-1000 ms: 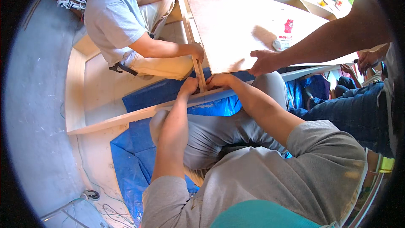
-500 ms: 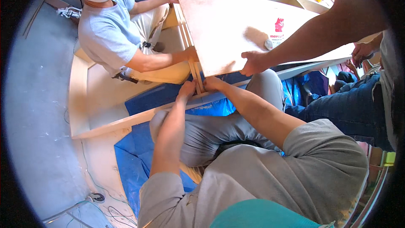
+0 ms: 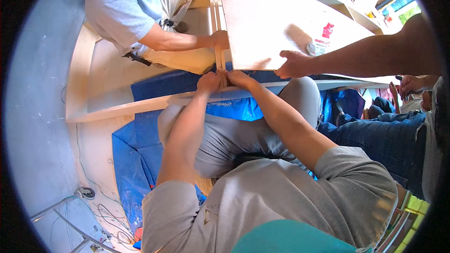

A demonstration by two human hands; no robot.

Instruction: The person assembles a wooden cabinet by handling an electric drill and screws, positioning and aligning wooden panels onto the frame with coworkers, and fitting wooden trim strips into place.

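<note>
My left hand and my right hand are together at the near end of a pair of narrow wooden slats, where these meet the long side rail of a wooden frame. The fingers of both hands are closed about the slat ends from either side, their tips partly hidden. Just beyond my right hand is the corner of a large pale plywood panel with a red printed mark. A co-worker's hand grips the slats and panel edge; another person's hand holds the panel's near edge.
Blue tarpaulin lies under the frame and by my knees. A co-worker in a light shirt sits inside the frame at left. A person in jeans is close on my right. Thin cables and a metal-tube stand are at lower left.
The whole view has shifted, so the frame, panel and co-workers sit higher in it. My hands stay at the slat ends, and the co-workers keep hold of the panel.
</note>
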